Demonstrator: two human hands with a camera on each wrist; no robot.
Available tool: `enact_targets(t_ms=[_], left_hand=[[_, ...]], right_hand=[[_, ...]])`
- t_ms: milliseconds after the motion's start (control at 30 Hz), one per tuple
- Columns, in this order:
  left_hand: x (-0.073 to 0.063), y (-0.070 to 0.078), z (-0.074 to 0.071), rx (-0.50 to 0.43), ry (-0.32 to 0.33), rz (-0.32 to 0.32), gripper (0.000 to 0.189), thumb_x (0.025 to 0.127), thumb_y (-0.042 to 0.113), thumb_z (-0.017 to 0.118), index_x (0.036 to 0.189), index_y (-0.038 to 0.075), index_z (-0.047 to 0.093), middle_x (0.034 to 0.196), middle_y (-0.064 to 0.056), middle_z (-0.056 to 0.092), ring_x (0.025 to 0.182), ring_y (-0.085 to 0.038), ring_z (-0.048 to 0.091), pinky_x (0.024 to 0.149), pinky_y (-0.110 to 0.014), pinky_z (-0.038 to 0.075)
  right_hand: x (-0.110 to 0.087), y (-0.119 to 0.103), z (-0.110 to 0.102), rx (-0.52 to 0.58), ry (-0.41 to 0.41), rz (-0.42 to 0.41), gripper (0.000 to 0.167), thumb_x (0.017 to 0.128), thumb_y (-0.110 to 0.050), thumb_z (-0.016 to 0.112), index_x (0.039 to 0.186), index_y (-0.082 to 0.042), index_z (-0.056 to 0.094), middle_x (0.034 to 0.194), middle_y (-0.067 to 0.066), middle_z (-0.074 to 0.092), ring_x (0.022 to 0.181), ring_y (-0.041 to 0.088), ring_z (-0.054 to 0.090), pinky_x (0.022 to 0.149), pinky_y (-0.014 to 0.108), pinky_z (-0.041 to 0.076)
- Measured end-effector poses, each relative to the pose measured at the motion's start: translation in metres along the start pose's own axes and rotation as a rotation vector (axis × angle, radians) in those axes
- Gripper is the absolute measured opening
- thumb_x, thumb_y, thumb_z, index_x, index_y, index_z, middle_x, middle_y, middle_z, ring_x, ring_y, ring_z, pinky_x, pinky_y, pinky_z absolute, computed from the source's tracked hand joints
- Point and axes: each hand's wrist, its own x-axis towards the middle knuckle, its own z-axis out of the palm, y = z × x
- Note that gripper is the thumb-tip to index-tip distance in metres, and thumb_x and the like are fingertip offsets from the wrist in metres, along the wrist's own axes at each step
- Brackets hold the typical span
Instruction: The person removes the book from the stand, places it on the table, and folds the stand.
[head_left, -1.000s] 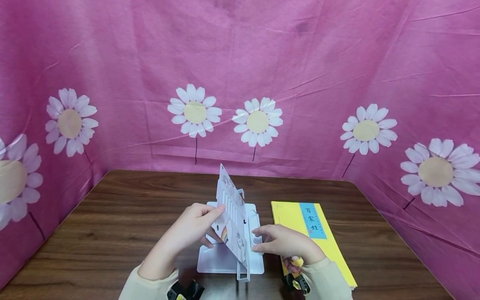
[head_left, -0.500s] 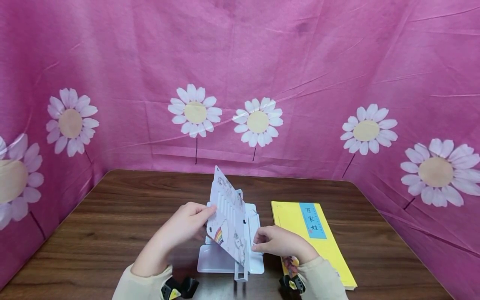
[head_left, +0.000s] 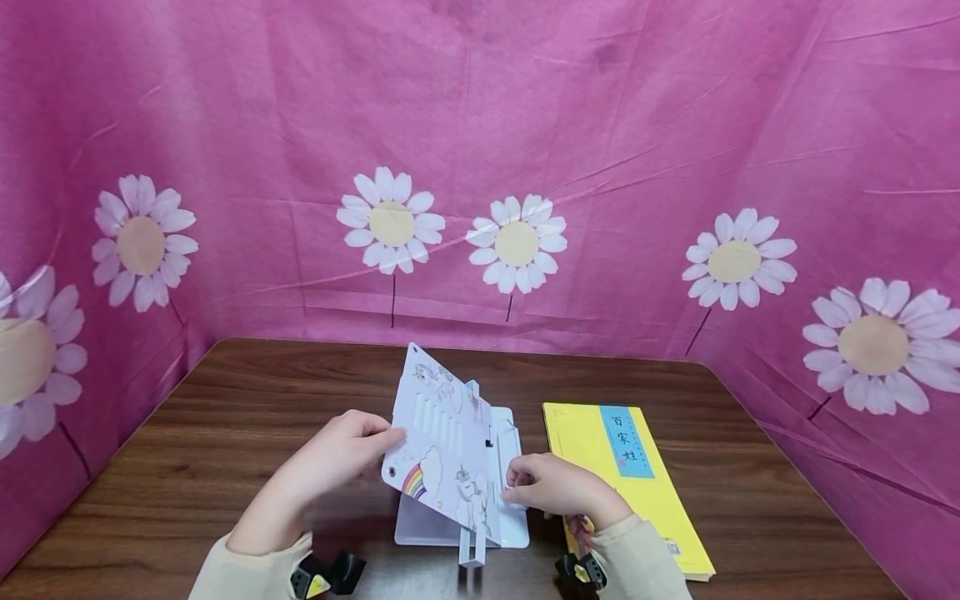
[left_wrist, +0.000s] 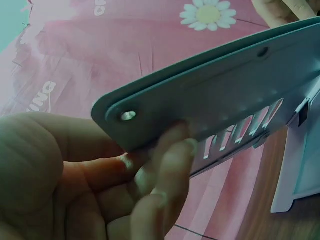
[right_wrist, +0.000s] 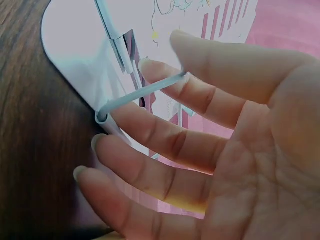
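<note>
A white book stand (head_left: 446, 433) with a rainbow and unicorn print stands on the table, its slotted panel tilted up from the flat base (head_left: 420, 527). My left hand (head_left: 333, 454) pinches the panel's left edge, thumb on the printed face and fingers behind. The panel's plain back (left_wrist: 200, 95) shows in the left wrist view. At the base's right side, my right hand (head_left: 558, 487) has a thin white wire support (right_wrist: 142, 93) between thumb and index finger; the other fingers are loosely bent. The wire's far end sits in a tube on the stand.
A yellow book (head_left: 663, 508) with a blue title strip lies to the right, partly under my right forearm. The brown wooden table (head_left: 187, 467) is backed by a pink cloth (head_left: 300, 125) with daisies.
My left hand has moved left, swinging the panel down and leftward so more of its printed face shows. My right hand has closed its thumb and index finger near the base.
</note>
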Motion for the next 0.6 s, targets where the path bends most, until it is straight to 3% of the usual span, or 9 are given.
enact_targets(t_ms=[100,267,600], left_hand=[[-0.0005,-0.0013,0.0003,-0.03,0.011,-0.012,0.025,0.095,0.024,0.061,0.084,0.003,0.069,0.054,0.006,0.045,0.047,-0.011,0.045,0.047,-0.028,0.046],[-0.002,-0.0037,0.0023,-0.056,0.058,-0.039,0.02,0.092,0.02,0.066,0.093,0.001,0.063,0.073,-0.001,0.063,0.057,-0.014,0.053,0.049,-0.035,0.053],[0.0006,-0.0077,0.0041,-0.004,0.115,-0.079,0.017,0.094,0.019,0.062,0.091,0.002,0.063,0.075,-0.002,0.066,0.059,-0.015,0.059,0.049,-0.036,0.054]], right_hand=[[0.0002,0.0,0.0002,0.008,0.005,0.019,0.019,0.095,-0.029,0.066,0.086,-0.013,0.06,0.073,-0.001,0.056,0.058,0.016,0.052,0.051,0.03,0.046],[0.0021,0.0009,0.0012,0.002,0.027,0.03,0.02,0.096,-0.031,0.063,0.094,-0.011,0.062,0.071,0.001,0.055,0.061,0.017,0.051,0.054,0.03,0.043],[0.0058,0.0031,0.0032,0.014,0.031,-0.02,0.019,0.098,-0.028,0.061,0.088,-0.012,0.059,0.066,-0.002,0.05,0.058,0.014,0.048,0.052,0.027,0.039]])
